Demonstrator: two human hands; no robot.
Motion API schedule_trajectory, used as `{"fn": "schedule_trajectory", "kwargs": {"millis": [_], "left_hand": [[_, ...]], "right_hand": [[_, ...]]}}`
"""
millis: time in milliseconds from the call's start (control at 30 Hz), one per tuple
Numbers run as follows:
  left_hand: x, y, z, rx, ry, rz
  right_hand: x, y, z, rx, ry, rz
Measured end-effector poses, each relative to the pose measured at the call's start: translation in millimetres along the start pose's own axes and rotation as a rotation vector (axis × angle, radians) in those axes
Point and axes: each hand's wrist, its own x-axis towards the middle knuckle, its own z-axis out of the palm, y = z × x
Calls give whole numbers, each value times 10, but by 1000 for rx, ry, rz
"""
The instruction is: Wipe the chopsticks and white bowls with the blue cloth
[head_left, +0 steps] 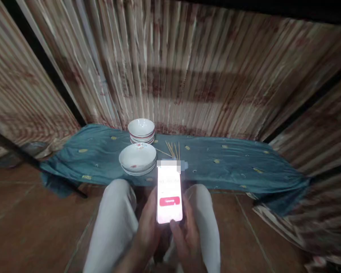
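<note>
Between my knees a smartphone (169,212) glows with a bright white screen and a red button. My left hand (150,216) is closed round its left edge. On the other side, my right hand (187,235) grips the right edge, its thumb over the bottom of the screen. Beyond the phone, several thin wooden sticks (173,148) lie fanned out on the cloth, their near ends hidden. Left of them sits a stack of wide white bowls (138,157) with a floral pattern. Behind it stands a second stack of white bowls (141,129) with red bands.
A teal patterned cloth (216,167) covers the low table in front of me. Striped curtains (173,76) hang behind it, with dark poles (45,64) at the sides. Brown floor tiles (31,220) surround my legs. A shiny dish-like object (34,148) lies at far left.
</note>
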Motion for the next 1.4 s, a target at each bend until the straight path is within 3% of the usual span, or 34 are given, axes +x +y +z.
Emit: {"fn": "schedule_trajectory", "kwargs": {"millis": [367,900,1400], "left_hand": [[-5,18,41,-22,6,-10],[88,-209,173,-20,-61,-34],[152,-321,268,-21,-114,-120]], "right_hand": [[18,-18,-11,-38,24,-13],[114,22,-139,-427,136,34],[218,-25,-181,-379,198,123]]}}
